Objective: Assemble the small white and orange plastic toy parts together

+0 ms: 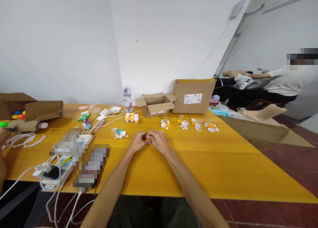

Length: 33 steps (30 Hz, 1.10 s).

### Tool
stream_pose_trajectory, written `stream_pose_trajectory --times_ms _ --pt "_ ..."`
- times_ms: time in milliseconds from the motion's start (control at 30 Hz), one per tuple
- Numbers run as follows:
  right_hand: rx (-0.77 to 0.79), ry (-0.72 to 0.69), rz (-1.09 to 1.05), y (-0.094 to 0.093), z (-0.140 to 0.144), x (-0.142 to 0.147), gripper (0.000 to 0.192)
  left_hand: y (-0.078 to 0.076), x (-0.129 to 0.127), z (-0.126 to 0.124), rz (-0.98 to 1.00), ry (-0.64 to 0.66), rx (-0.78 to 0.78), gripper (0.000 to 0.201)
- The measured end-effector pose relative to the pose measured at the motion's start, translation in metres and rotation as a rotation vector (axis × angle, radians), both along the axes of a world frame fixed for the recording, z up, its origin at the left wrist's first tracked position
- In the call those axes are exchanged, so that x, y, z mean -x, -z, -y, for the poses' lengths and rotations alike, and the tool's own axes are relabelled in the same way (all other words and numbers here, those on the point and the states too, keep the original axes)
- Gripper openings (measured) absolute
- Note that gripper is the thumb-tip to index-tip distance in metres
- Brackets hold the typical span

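Close together above the table, my left hand (137, 142) and my right hand (158, 141) are both closed around small parts. Dark reddish colour shows at the fingertips of my left hand; its exact shape is hidden. An orange round plastic piece (148, 139) is pinched in my right hand's fingers, against the left hand's part. To the left lies a group of loose white, clear and teal plastic parts (120, 133). Beyond my hands stand several small white-and-orange capped containers (132, 117). More piles of white, orange and clear pieces (184, 123) lie in a row to the right.
An open cardboard box (157, 105), a larger carton (193, 97) and a water bottle (127, 99) stand by the wall. At left are a power strip (66, 165) with cables, a blurred phone-like device (92, 168) and another box (44, 110). A person (283, 80) sits far right.
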State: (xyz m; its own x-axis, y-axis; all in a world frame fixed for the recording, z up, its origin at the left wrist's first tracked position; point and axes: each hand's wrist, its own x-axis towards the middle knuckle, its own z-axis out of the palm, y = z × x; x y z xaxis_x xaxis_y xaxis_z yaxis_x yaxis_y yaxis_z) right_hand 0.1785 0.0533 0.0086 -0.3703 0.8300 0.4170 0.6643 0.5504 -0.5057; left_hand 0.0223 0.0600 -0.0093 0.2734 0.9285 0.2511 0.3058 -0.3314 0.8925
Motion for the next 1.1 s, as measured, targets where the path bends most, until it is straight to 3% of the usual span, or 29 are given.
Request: stream_pose_trajectory --times_ms 533,1100 --pt "0.009 -0.062 -0.034 -0.005 0.001 -0.002 0.020 0.000 -0.001 -0.001 0.042 0.023 0.061 0.022" --pt "-0.023 -0.009 -0.068 0.005 -0.003 0.002 0.015 0.001 -0.001 -0.002 0.039 0.027 0.029 0.018"
